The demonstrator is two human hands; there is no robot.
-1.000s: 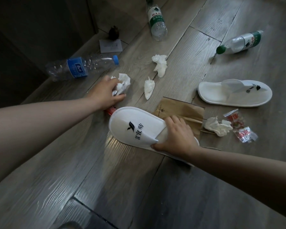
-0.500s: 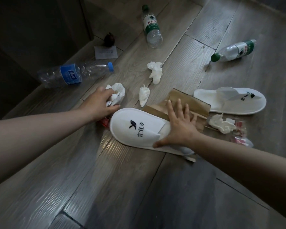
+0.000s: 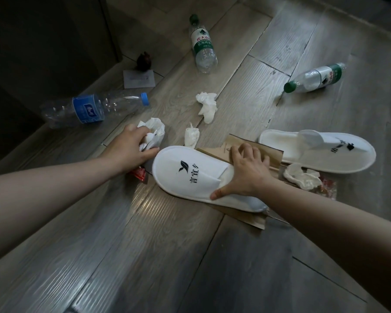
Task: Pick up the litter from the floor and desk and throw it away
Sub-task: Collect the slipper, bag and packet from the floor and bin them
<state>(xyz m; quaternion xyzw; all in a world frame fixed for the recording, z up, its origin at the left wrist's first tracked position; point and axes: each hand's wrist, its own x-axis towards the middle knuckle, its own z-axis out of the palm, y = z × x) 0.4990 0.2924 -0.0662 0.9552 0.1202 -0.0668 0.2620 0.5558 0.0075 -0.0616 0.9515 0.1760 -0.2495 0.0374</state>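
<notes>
Left hand [image 3: 131,148] grip clamped round crumpled tissue [image 3: 155,133] on floor [image 3: 122,245], left of white slipper [image 3: 174,177]. Right hand [image 3: 246,175] curls fingers onto brown paper bag [image 3: 274,155] under slipper, thumb on slipper edge; clamped or just pressing, can't tell. Loose tissue [image 3: 207,106] and green-cap bottle [image 3: 203,45] lie farther off.

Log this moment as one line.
left hand: grips crumpled tissue | right hand: thumb on slipper, fingers curled on paper bag
</notes>
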